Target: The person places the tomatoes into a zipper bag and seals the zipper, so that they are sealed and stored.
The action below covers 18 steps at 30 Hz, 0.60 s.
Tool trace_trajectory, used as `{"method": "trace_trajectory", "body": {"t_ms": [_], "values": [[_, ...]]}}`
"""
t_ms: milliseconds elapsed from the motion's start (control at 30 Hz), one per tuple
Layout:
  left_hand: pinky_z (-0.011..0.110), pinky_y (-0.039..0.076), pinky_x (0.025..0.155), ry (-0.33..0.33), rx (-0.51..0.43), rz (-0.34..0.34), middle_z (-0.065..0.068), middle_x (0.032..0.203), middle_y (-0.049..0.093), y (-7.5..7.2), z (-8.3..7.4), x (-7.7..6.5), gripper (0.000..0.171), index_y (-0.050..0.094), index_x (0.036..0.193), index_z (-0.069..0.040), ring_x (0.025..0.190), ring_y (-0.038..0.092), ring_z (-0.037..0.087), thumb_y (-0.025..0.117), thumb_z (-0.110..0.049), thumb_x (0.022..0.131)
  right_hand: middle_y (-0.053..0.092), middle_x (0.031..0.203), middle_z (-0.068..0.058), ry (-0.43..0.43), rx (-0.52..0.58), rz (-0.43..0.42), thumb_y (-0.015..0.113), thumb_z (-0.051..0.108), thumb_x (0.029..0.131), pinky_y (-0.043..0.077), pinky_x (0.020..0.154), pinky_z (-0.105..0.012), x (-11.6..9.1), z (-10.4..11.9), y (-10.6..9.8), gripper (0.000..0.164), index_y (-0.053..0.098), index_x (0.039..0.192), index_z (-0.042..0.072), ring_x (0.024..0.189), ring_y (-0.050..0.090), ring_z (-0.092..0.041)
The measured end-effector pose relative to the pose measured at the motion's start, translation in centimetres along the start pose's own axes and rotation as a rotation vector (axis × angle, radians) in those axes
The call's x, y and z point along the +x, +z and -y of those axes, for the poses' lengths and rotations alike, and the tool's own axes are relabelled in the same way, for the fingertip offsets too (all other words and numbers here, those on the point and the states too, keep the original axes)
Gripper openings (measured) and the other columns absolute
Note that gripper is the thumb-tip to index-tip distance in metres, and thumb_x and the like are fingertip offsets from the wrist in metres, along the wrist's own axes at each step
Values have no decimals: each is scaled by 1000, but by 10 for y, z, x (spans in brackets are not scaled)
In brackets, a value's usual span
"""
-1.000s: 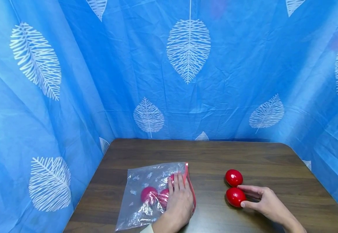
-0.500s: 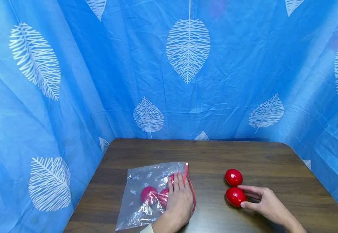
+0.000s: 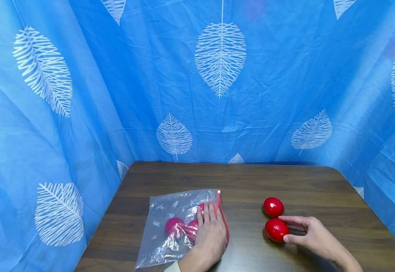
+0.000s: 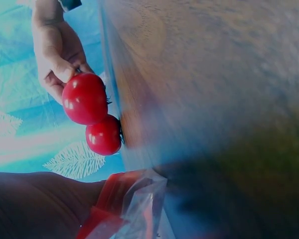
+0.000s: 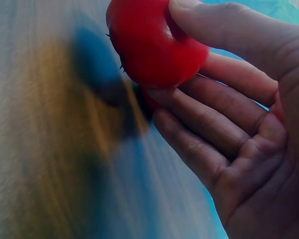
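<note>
My left hand (image 3: 212, 235) rests with extended fingers on a clear zip bag (image 3: 160, 211) that lies on its side. Inside the bag are red round tomatoes (image 3: 174, 226), partly covered by that hand. To the right, my right hand (image 3: 314, 236) pinches the nearer of two loose tomatoes (image 3: 276, 230) between thumb and fingers; the right wrist view shows this tomato (image 5: 149, 47) close up, the thumb on its side. Just behind it sits the other loose tomato (image 3: 273, 207). Small dark stem leaves show on both in the left wrist view.
The bag's red zip edge (image 3: 219, 207) faces right, with a white slider (image 3: 218, 192) at its far end. All this lies on a dark wooden table (image 3: 238, 181). A blue curtain (image 3: 272, 94) with white leaf prints hangs behind and at both sides.
My right hand and the nearer loose tomato have shifted very slightly to the right. The left hand, the bag and the farther tomato stay where they were.
</note>
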<state>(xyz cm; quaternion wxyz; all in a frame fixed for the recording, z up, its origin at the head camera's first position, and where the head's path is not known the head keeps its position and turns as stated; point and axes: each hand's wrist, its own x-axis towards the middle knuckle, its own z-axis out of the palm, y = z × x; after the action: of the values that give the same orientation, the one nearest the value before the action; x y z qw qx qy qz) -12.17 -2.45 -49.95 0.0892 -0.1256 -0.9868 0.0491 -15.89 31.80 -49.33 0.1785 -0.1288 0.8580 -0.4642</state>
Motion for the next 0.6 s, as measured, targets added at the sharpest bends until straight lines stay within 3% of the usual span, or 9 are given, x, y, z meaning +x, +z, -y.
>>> {"method": "trace_trajectory", "body": {"t_ms": [267, 600], "values": [[59, 44, 125, -6, 4, 6, 29, 161, 53, 0, -1, 0, 83, 56, 154, 5, 153, 52, 43, 87, -32, 86, 68, 144, -31, 9, -27, 3, 90, 26, 91, 66, 92, -37, 5, 11, -3, 69, 64, 147, -5, 125, 73, -45], [59, 45, 124, -7, 11, -10, 29, 160, 55, 1, -2, -1, 78, 57, 153, 4, 152, 53, 42, 85, -29, 88, 68, 143, -31, -55, -79, -25, 90, 27, 92, 67, 90, -37, 10, 25, 3, 66, 66, 147, 0, 122, 75, -43]]}}
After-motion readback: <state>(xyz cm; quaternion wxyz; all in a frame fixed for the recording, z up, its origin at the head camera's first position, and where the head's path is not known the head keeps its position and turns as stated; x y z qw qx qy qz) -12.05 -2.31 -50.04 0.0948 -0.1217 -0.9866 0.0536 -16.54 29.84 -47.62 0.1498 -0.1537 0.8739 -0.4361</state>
